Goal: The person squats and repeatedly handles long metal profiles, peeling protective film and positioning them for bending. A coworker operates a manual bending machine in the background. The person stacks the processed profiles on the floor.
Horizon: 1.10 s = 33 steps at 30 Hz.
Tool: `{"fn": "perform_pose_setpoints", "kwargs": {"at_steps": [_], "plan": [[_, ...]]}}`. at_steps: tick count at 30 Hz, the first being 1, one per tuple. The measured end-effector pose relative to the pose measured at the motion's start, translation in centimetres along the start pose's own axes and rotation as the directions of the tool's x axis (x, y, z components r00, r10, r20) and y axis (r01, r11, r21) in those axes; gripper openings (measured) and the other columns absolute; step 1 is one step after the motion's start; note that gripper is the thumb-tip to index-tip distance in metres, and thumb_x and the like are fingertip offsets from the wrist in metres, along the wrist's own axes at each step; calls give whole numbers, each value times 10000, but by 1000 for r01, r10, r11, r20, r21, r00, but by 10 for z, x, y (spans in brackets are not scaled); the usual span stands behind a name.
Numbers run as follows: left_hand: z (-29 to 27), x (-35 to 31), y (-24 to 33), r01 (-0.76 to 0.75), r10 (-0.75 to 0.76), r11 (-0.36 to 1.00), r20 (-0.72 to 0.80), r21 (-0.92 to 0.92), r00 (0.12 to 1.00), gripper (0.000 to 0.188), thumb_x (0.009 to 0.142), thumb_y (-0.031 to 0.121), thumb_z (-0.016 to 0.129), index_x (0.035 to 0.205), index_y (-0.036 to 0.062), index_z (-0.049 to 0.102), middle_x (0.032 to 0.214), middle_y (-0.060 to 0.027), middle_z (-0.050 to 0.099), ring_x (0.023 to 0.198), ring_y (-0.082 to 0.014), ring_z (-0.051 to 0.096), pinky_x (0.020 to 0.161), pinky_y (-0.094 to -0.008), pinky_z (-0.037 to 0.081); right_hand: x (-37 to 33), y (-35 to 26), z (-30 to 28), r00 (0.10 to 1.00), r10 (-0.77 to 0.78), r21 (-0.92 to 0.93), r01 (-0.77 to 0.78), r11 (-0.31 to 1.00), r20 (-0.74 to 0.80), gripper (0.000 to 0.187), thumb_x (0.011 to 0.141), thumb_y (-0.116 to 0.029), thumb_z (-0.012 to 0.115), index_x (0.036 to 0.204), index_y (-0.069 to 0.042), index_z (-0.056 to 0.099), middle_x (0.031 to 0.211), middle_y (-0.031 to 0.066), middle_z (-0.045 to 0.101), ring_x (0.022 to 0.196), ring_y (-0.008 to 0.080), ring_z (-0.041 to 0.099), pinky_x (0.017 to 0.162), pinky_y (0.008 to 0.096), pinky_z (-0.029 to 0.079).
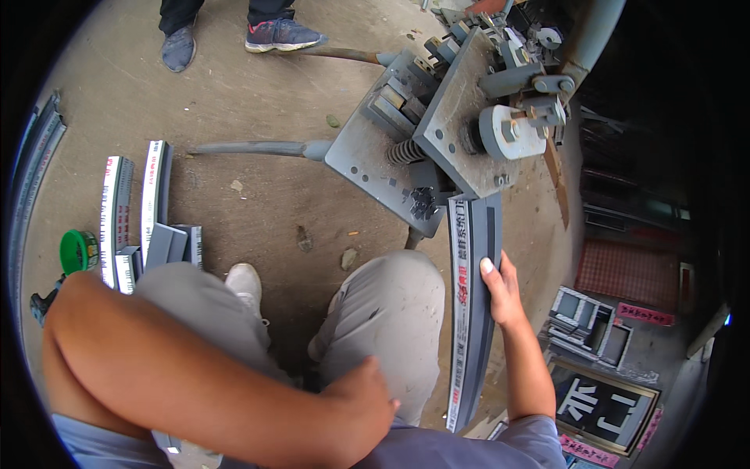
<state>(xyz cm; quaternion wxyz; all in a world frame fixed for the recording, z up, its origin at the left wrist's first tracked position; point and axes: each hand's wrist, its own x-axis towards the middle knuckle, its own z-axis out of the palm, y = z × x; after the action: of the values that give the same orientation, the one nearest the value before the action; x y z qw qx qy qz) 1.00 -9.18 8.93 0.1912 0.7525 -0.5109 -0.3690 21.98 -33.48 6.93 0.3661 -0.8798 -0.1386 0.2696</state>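
Observation:
My right hand (pixel 504 293) is closed around a long grey metal profile (pixel 470 328) with a printed white film strip down one side. The profile's far end meets the edge of a hand-operated punch press (pixel 457 117), under its upper plate; how deep it sits there is hidden. My left hand (pixel 363 399) is near my right thigh, smeared by motion, and its fingers are not clear. The press has two grey steel plates, springs, bolts and a lever arm (pixel 590 47) rising at the top right.
More film-covered profiles (pixel 153 187) and short cut pieces (pixel 176 244) are by my left knee, beside a green tub (pixel 76 252). Long profiles (pixel 35 172) line the far left. The press's pipe legs (pixel 250 148) reach across the floor. Another person's shoes (pixel 283 35) stand beyond. Frames (pixel 590 324) lie at right.

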Motion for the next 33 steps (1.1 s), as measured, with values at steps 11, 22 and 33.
{"fn": "perform_pose_setpoints", "kwargs": {"at_steps": [11, 22, 33], "plan": [[24, -14, -8, 212, -175, 977, -442, 36, 880, 551, 1030, 271, 590, 1532, 49, 534, 1514, -235, 570, 1406, -372, 542, 1190, -501, 373, -1, -7, -8, 997, 59, -53, -56, 997, 41, 657, 1010, -432, 661, 1442, 44, 525, 1280, 126, 674, 1161, 189, 617, 1041, 358, 483], [14, -10, -17, 128, -72, 984, -380, 125, 922, 817, 921, 319, 738, 1607, 12, 417, 1407, -193, 635, 1331, -355, 596, 1248, -539, 294, 3, -8, -4, 999, -22, -79, 25, 997, 34, 625, 1014, -473, 639, 1387, 25, 576, 1150, 96, 687, 1032, 148, 618, 936, 324, 505], [-6, 22, -7, 121, -45, 966, -315, 228, 948, 677, 977, 252, 668, 1570, -10, 475, 1309, -148, 654, 1179, -317, 658, 1221, -516, 353, 4, -12, 0, 999, 15, -59, -14, 998, 28, 617, 1017, -500, 638, 1368, 6, 603, 1119, 83, 705, 1003, 145, 643, 909, 323, 525]]}}
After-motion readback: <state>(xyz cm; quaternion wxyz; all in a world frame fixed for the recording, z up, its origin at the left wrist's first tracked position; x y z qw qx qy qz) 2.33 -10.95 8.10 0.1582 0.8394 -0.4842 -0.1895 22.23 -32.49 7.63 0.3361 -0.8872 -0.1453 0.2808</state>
